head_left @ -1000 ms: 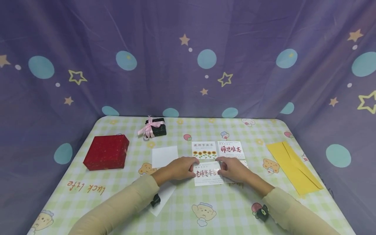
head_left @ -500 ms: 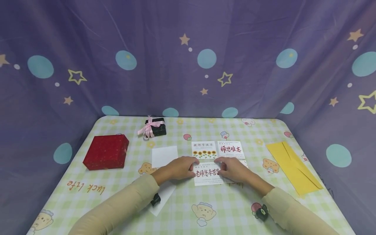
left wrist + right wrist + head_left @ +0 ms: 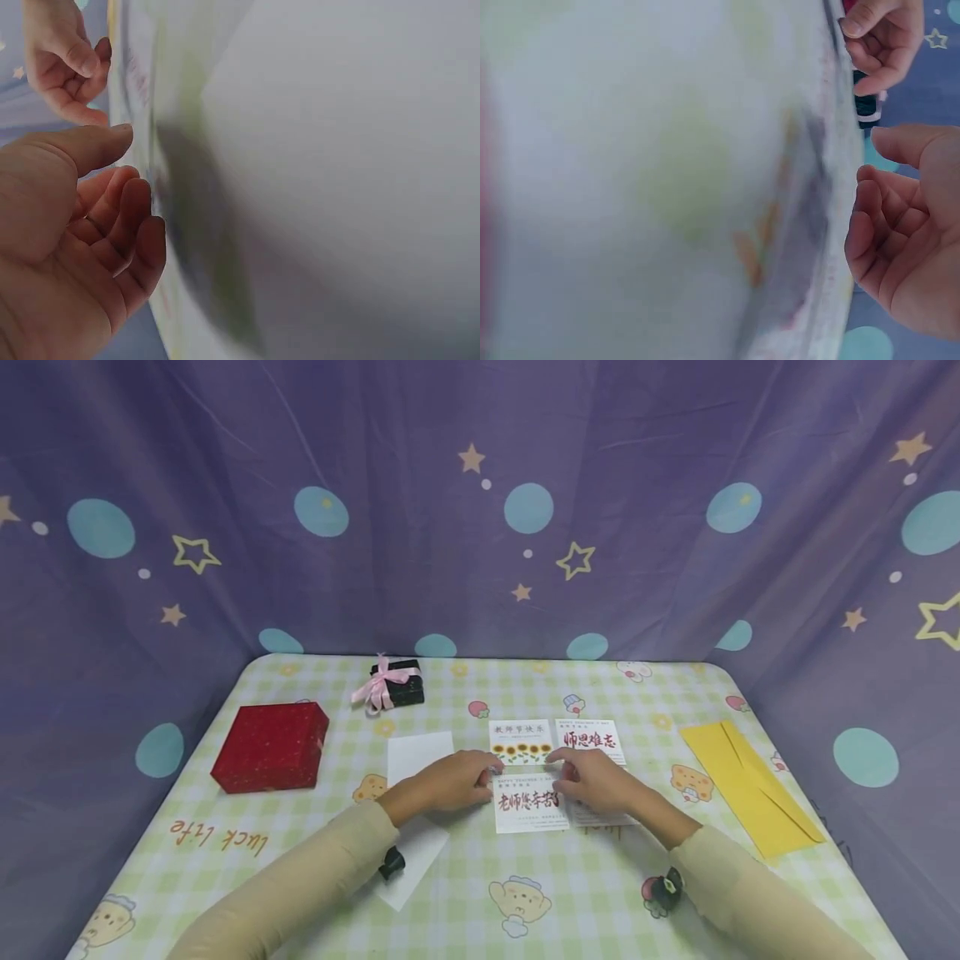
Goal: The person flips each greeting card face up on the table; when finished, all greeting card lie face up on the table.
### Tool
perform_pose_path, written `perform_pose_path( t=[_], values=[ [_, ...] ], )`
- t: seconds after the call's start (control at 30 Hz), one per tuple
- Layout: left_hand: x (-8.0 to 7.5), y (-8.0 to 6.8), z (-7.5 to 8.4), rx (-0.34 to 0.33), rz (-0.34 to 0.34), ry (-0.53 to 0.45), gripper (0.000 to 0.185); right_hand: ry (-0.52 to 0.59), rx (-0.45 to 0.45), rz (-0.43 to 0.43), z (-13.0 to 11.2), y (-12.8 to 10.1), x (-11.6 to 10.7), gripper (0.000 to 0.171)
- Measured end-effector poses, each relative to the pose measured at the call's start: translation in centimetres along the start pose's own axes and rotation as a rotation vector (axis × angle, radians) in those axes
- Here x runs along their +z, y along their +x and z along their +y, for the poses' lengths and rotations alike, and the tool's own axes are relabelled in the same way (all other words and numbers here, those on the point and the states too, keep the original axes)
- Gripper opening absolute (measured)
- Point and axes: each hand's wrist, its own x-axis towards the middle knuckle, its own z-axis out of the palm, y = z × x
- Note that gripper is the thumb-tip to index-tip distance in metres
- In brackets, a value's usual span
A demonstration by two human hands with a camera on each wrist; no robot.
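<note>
A white card with large red Chinese writing [image 3: 531, 804] lies flat on the table between my two hands. My left hand [image 3: 453, 781] hovers by its left edge, fingers loosely bent and holding nothing; the left wrist view shows thumb and fingers apart. At the card's upper right corner is my right hand [image 3: 596, 783], also loosely bent with nothing in it. Just beyond lies a sunflower card [image 3: 520, 743], and beside that another card with red writing [image 3: 589, 742]. A fourth card [image 3: 600, 818] is mostly hidden under my right hand.
A red box [image 3: 272, 747] stands at the left, and a small black box [image 3: 406, 683] with a pink ribbon at the back. Blank white sheets [image 3: 420, 756] lie near my left forearm. A yellow envelope [image 3: 750, 785] lies at the right.
Both hands have come off the near card with red writing: the left has drawn back a little to the left, and the right has lifted slightly. The card stays in place.
</note>
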Motion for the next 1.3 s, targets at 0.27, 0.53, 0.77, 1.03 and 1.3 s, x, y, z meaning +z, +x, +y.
perform_pose_path(
  t=[0.27, 0.53, 0.77, 1.03, 1.3],
  values=[
    [-3.8, -1.5, -2.2, -0.098, 0.059, -0.057, 0.043, -0.036, -0.102, 0.04, -2.1, 3.0, -2.5, 0.043],
    [-6.7, -4.3, -5.1, -0.19, 0.051, -0.093, 0.051, -0.041, -0.178, -0.003, -4.6, 7.3, -0.9, 0.044],
    [-6.5, -5.9, -7.1, -0.269, 0.011, -0.078, 0.064, -0.04, -0.196, -0.071, -6.9, 11.1, 1.3, 0.049],
    [-5.6, -7.3, -9.0, -0.421, 0.01, -0.09, 0.083, -0.038, -0.093, -0.195, -8.3, 13.9, 3.3, 0.066],
    [-5.4, -7.5, -9.4, -0.444, 0.019, -0.085, 0.085, -0.096, -0.041, -0.174, -8.8, 14.6, 4.5, 0.072]
  ],
)
